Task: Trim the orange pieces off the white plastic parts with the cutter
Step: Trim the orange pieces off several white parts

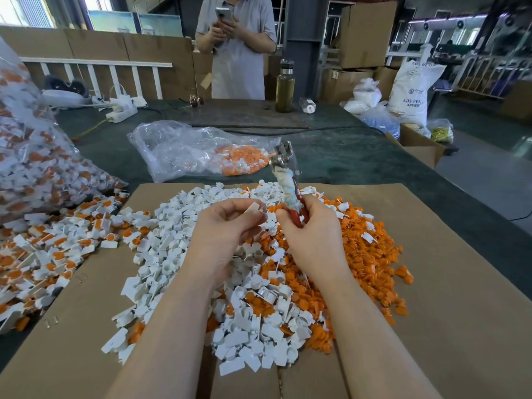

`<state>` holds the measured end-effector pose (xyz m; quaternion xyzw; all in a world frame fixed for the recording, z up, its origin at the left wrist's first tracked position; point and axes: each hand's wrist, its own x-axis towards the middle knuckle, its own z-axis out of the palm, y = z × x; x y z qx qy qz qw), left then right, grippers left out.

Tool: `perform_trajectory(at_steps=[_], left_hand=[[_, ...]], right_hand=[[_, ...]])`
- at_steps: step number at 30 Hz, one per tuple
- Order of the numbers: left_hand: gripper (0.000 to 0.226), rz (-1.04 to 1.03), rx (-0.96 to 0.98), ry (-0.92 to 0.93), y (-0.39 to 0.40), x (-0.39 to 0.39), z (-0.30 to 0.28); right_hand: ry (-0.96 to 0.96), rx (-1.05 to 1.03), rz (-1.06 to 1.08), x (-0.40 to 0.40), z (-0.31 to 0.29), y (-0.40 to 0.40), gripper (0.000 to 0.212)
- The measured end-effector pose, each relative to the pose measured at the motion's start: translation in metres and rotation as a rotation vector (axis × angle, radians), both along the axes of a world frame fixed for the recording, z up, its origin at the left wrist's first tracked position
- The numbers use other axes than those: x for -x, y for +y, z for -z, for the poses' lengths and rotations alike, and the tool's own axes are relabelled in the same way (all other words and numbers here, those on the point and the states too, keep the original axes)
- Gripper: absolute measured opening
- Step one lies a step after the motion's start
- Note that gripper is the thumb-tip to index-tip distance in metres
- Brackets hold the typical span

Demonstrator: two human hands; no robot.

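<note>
My left hand (pixel 223 226) pinches a small white plastic part (pixel 254 210) between thumb and fingertips, above the heap. My right hand (pixel 312 226) grips the red handles of the cutter (pixel 285 177), whose metal jaws point up and away, a cloth wrapped round one handle. The jaws stand apart from the white part. Below my hands lies a pile of white parts (pixel 178 243) on the left and loose orange pieces (pixel 371 240) on the right, all on a cardboard sheet (pixel 449 298).
Untrimmed white-and-orange parts (pixel 54 249) spill at the left from a large clear bag (pixel 31 156). Another clear bag (pixel 201 152) with orange pieces lies behind the cardboard. A person holding a phone (pixel 236 44) stands across the table, near a bottle (pixel 285 87) and a power strip (pixel 121 113).
</note>
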<state>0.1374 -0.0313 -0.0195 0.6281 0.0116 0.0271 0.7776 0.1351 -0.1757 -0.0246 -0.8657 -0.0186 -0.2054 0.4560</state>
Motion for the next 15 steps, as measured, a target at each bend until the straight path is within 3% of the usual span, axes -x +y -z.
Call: perform_trajectory(at_steps=[3, 6, 15], left_hand=[[0.017, -0.103, -0.083, -0.014, -0.0018, -0.0002, -0.0004], [0.015, -0.161, -0.048, -0.007, -0.0045, 0.0009, -0.0015], [0.008, -0.109, 0.03, 0.028, -0.0102, 0.0046, -0.0038]], right_hand=[[0.0, 0.002, 0.005, 0.0004, -0.0007, 0.0007, 0.017], [-0.01, 0.008, 0.004, 0.0011, -0.0014, 0.0014, 0.015], [-0.058, 0.056, 0.032, 0.0025, -0.0003, 0.0026, 0.018]])
